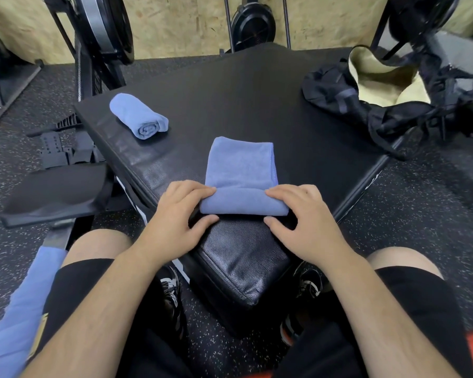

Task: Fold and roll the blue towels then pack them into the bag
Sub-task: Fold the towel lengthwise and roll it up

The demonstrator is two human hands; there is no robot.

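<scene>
Left hand [175, 214]: palm down, fingers over the towel's [243, 173] rolled near end, thumb under it.
Right hand [303, 214]: same pinch on the roll's right end.
Forearms [115, 282]: bare, angled inward.

Gym, speckled rubber floor [434, 203], fan machines [253, 27]

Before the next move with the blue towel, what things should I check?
1. Both hands are holding: the left hand and right hand each pinch one end of the folded towel where it is rolled. Ok.
2. The roll is even: its near edge runs straight across. Ok.
3. The flat part ahead lies smooth on the black pad. Ok.
4. The way ahead is free: the rolled towel sits apart, off to the left. Ok.
5. The bag gapes open at the right. Ok.
6. The roll is tight inside: cannot tell.
</scene>
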